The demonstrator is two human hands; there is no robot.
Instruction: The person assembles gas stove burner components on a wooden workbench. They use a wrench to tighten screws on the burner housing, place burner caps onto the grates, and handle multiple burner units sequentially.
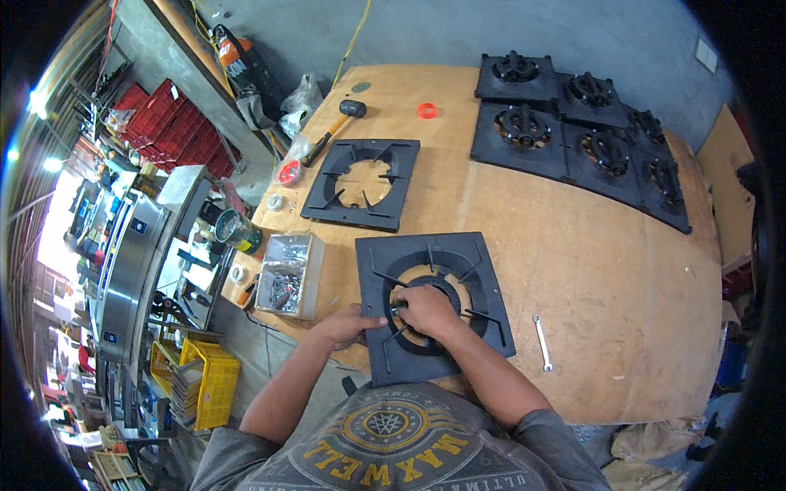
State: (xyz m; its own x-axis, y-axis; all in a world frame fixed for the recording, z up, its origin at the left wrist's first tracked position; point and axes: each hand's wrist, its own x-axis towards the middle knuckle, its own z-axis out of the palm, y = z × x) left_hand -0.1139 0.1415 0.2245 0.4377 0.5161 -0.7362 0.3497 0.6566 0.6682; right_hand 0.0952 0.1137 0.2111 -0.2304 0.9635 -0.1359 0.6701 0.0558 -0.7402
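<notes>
In front of me a square black cast-iron stove grate (495, 331) lies at the table's near edge, slightly turned. My left hand (350, 326) grips its left side, the thumb on top and the other fingers at or under the edge. My right hand (427, 311) is closed over the round opening in the middle, beside a dark burner ring (444, 288). A bit of shiny metal shows at its fingertips, but what they hold is too small to tell. To the right lies a double-ended wrench (542, 344).
A second grate (313, 211) lies farther back, near a black-headed mallet (352, 108) and a red ring (427, 110). Left of my grate stands a divided box of screws (315, 274). Several grates with burners (524, 127) fill the far right. Yellow crates (214, 380) stand on the floor.
</notes>
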